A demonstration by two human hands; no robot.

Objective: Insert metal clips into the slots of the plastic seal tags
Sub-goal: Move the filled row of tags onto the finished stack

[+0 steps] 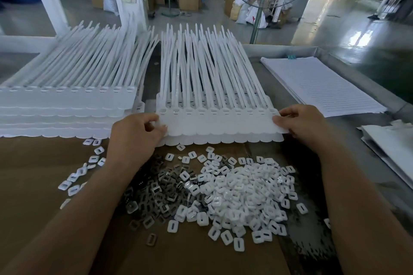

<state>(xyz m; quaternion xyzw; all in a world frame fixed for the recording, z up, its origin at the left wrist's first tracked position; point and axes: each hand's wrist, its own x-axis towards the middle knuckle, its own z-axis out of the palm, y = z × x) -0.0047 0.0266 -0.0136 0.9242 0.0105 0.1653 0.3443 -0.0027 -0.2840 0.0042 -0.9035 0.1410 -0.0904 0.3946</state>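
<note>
A white strip of joined plastic seal tags [219, 121] lies on top of a small stack in front of me, its long tails fanning away from me. My left hand [136, 134] pinches the strip's left end and my right hand [304, 123] pinches its right end. Each tag head shows a small slot along the far edge of the strip. Nearer to me, a heap of dark metal clips [161, 192] lies on brown cardboard [33, 185], mixed at its right with a bigger heap of small white plastic caps [248, 190].
A taller stack of tag strips [67, 105] sits at the left. A pad of lined paper [321, 85] lies at the right on the grey metal table, with white sheets [393, 143] at the far right edge. A fan stand [257, 18] rises behind the table.
</note>
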